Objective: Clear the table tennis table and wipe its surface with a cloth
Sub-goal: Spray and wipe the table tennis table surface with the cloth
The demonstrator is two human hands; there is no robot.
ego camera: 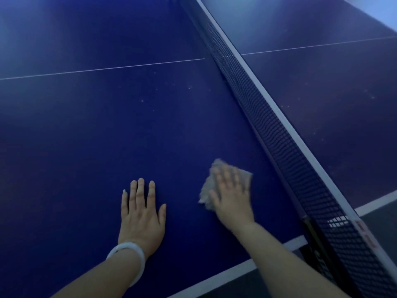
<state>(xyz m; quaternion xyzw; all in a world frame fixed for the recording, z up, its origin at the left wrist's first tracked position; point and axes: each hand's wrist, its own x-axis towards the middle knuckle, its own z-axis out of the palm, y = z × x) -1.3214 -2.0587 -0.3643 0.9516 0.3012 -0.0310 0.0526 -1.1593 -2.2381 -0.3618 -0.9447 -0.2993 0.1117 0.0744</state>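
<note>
The blue table tennis table (107, 130) fills the view, with a thin white centre line and small pale specks on its surface. My left hand (140, 214) lies flat on the table with straight fingers and a white bangle at the wrist. My right hand (231, 194) presses a crumpled grey cloth (207, 190) flat against the table with spread fingers, a little left of the net. The right hand looks blurred.
The black net (268, 125) with its white top band runs diagonally from top centre to bottom right. Its post clamp (311, 235) grips the table's near white edge (225, 274). Dark floor shows below that edge.
</note>
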